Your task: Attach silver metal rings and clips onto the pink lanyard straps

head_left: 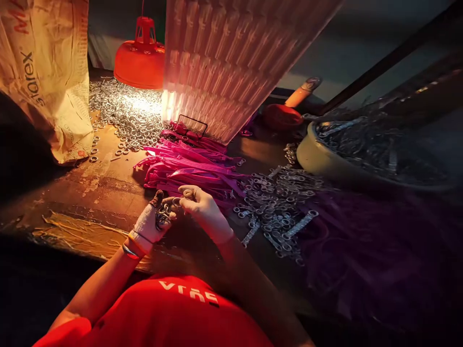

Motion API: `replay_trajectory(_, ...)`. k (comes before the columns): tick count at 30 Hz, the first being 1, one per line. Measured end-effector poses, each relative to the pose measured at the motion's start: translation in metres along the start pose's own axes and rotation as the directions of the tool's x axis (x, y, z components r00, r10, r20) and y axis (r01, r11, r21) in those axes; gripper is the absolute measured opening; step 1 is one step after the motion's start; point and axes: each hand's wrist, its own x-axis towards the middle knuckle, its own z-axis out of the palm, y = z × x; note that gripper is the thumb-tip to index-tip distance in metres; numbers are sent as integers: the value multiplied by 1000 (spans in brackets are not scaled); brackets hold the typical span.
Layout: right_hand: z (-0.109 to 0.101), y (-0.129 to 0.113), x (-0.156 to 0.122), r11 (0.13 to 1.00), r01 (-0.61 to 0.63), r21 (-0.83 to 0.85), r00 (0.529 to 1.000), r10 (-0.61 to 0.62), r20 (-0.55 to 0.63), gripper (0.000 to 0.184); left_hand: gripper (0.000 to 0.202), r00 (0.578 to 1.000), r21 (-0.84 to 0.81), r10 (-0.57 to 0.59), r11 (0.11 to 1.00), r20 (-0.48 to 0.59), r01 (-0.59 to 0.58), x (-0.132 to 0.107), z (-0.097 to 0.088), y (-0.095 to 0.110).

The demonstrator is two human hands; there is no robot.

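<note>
My left hand [152, 222], in a light fingerless glove, is closed around a small metal clasp [163, 214] above the worn table edge. My right hand [201, 207], also gloved, pinches a small metal ring [188, 193] at its fingertips, right against the clasp. Just beyond both hands lies a heap of pink straps [188, 164]. To the right of my right hand spreads a pile of metal clasps [277, 207].
A red lamp [141, 58] lights a heap of metal rings [126, 113] at the back. A paper sack [47, 77] stands at the left, a ribbed plastic sheet [231, 58] in the middle, a bowl of metal parts [311, 156] at the right. Dark purple material [379, 250] covers the right side.
</note>
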Motion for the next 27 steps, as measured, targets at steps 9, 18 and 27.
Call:
replay_trajectory(9,-25,15,-21,916,-185,355,974,123,189,37,40,907,764,386,532,165,-365,-29,-2,-14)
replay_trajectory(18,-18,35,-39,854,-281,437,901,79,426,29,30,872,860,371,275,319,-431,-19,4,-22)
replay_trajectory(27,-28,56,-67,741,443,-504,878,-472,79,35,41,968,794,-195,608,159,-9,-15,15,-29)
